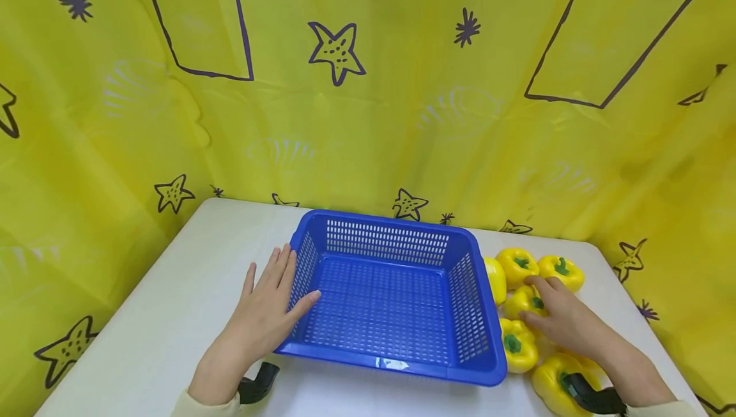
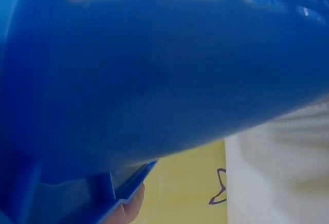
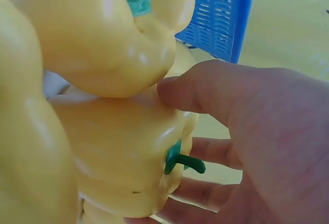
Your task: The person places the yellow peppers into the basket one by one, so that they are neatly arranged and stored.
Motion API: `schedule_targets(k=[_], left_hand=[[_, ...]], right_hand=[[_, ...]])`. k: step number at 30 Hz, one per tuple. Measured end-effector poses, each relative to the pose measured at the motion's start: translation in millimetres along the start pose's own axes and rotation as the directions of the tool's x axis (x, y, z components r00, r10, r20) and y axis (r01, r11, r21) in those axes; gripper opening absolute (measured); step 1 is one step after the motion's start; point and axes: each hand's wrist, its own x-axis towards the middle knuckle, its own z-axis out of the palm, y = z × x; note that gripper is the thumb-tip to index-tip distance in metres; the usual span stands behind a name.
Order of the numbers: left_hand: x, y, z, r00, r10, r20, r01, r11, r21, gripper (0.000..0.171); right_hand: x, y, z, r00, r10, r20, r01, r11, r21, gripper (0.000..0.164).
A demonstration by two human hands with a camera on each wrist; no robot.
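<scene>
Taking the blue basket [image 1: 379, 305] as the dial in the head view, the left hand [image 1: 267, 305] lies at nine o'clock on its side rim. Its fingers are straight and slightly spread, pointing towards one o'clock, while the thumb stands off from them and reaches over the inside of the basket towards two. That forearm comes in from seven o'clock.

The right hand [image 1: 560, 315] is at three o'clock, its forearm rising from half past four and its fingers directed towards ten. Thumb and bent fingers pinch a yellow pepper [image 1: 520, 303] from either side; the right wrist view shows the thumb on its near side and the fingers round the end beside the green stem. This pepper sits on the bench [image 1: 184, 295] just beside the basket, among other yellow peppers [image 1: 520, 356] grouped from three to four o'clock.
</scene>
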Motion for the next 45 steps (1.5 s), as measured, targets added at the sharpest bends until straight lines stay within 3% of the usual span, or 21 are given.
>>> schedule_targets(k=[14,21,31,39,45], left_hand=[[-2.3,2.3,-6.0,1.000,0.004,0.010,-0.004,1.000,-0.018,0.089],[3.0,0.7,-0.1,0.999,0.041,-0.021,-0.042,0.999,-0.021,0.084],[2.9,-0.1,4.5,0.999,0.043,-0.027,-0.043,0.999,-0.018,0.078],[3.0,-1.8,5.3,0.998,0.045,-0.036,-0.045,0.999,-0.010,0.079],[1.0,-2.5,5.5,0.999,0.034,-0.029,-0.034,0.999,-0.015,0.078]], right_hand=[[-1,-1,-2,1.000,-0.021,-0.001,0.021,1.000,-0.023,0.072],[-5,-1,-10,0.999,-0.041,-0.029,0.039,0.996,-0.076,0.072],[-8,-6,-27,0.998,-0.046,-0.030,0.042,0.992,-0.117,0.072],[-11,-17,-37,0.985,-0.154,-0.084,0.138,0.976,-0.170,0.066],[-11,-27,-46,0.981,-0.173,-0.092,0.155,0.971,-0.180,0.065]])
